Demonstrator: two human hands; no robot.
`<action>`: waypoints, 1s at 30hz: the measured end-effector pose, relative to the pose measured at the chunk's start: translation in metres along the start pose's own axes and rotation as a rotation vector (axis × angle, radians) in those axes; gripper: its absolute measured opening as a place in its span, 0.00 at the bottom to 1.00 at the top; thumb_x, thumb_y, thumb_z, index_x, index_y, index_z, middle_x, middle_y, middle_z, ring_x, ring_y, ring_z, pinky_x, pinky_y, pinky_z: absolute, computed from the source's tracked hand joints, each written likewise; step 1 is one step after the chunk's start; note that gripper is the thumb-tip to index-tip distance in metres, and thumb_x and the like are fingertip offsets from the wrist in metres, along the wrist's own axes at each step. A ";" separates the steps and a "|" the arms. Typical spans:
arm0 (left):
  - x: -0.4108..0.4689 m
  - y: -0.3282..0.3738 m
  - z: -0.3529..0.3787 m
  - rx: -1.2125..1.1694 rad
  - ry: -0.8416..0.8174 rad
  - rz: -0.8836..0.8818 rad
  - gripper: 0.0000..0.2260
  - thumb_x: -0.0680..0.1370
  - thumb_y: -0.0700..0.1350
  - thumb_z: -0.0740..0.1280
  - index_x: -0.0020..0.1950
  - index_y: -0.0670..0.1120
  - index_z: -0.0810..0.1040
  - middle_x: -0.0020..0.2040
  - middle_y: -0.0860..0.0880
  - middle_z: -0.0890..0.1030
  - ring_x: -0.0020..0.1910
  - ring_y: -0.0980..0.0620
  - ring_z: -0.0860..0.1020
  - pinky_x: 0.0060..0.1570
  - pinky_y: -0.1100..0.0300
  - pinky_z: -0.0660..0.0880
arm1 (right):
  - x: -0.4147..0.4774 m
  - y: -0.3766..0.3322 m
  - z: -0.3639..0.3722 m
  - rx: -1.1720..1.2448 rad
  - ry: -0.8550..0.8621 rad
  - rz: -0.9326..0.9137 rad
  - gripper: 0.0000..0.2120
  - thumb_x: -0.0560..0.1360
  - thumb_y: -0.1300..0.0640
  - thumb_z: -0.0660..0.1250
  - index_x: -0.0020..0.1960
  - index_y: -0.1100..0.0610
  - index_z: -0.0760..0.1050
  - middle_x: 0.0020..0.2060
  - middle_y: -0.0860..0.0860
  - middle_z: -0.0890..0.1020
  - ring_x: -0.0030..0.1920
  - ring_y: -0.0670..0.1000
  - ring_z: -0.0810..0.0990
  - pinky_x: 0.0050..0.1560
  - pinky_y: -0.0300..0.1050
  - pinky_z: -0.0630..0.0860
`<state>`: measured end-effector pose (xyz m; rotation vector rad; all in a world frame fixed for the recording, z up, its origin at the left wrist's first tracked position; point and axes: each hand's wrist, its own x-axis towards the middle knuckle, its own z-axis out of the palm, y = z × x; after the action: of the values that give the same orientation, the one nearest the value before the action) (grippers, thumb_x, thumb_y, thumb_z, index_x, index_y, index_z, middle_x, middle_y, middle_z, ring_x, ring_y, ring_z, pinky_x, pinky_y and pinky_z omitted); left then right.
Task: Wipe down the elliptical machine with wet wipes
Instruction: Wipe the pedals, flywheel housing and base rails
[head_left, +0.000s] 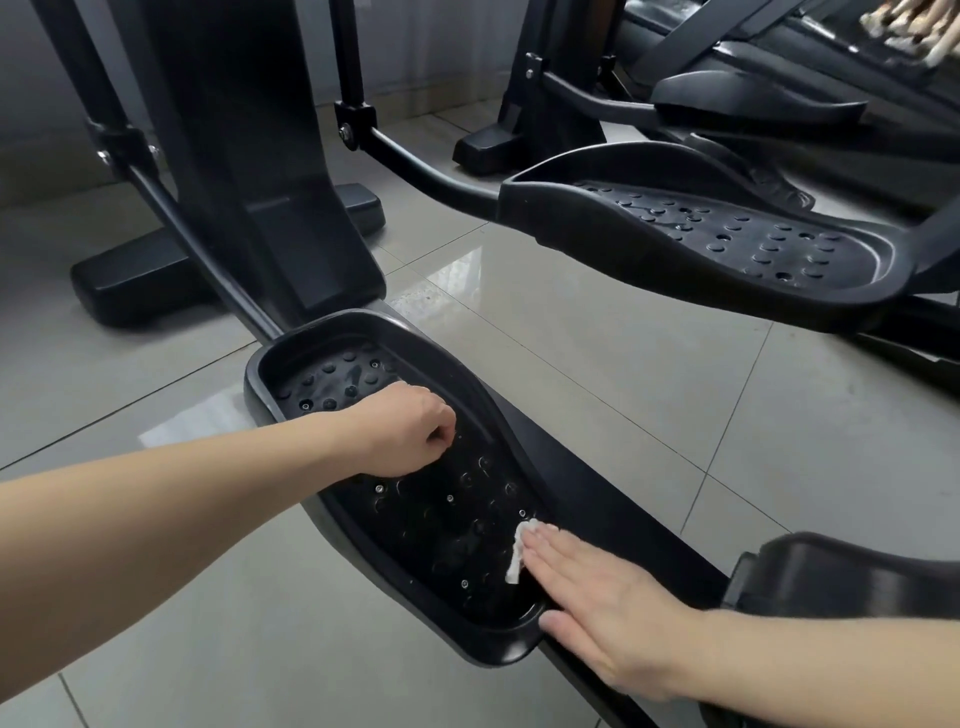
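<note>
Glossy black studded pedal (447, 525), crumpled white wipe (518, 552) pressed under flat, released right hand (602, 603), left hand (410, 434) clenched empty

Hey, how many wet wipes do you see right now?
1: a white wet wipe under the fingers of the right hand, on the near foot pedal. The curled left hand could hide another.

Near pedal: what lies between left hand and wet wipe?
Only bare studded tread of the near pedal lies between the left hand and the wet wipe, pressed by the right hand; head view.
</note>
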<state>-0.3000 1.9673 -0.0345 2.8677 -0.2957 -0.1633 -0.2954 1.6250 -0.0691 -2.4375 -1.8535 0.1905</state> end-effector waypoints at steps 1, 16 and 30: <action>0.000 -0.002 0.000 0.007 -0.002 -0.008 0.07 0.79 0.45 0.64 0.49 0.52 0.83 0.48 0.57 0.83 0.51 0.54 0.77 0.62 0.55 0.71 | 0.001 -0.005 0.000 0.000 0.001 -0.002 0.29 0.87 0.44 0.49 0.79 0.63 0.63 0.80 0.57 0.62 0.82 0.52 0.55 0.76 0.49 0.65; -0.011 -0.008 -0.004 -0.008 -0.002 -0.036 0.07 0.79 0.45 0.65 0.49 0.49 0.83 0.46 0.55 0.83 0.50 0.50 0.78 0.57 0.55 0.74 | 0.001 -0.036 0.013 -0.153 0.124 0.097 0.31 0.86 0.46 0.46 0.67 0.65 0.79 0.69 0.60 0.77 0.70 0.56 0.76 0.72 0.49 0.66; -0.013 -0.016 -0.004 -0.012 -0.026 -0.082 0.07 0.78 0.44 0.63 0.46 0.51 0.81 0.45 0.54 0.81 0.46 0.51 0.79 0.54 0.56 0.75 | 0.020 -0.047 0.001 0.100 -0.072 0.012 0.33 0.86 0.40 0.46 0.82 0.62 0.57 0.82 0.57 0.55 0.83 0.53 0.50 0.81 0.50 0.51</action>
<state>-0.3094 1.9863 -0.0338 2.8691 -0.1810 -0.2172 -0.3357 1.6566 -0.0651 -2.4059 -1.8107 0.3666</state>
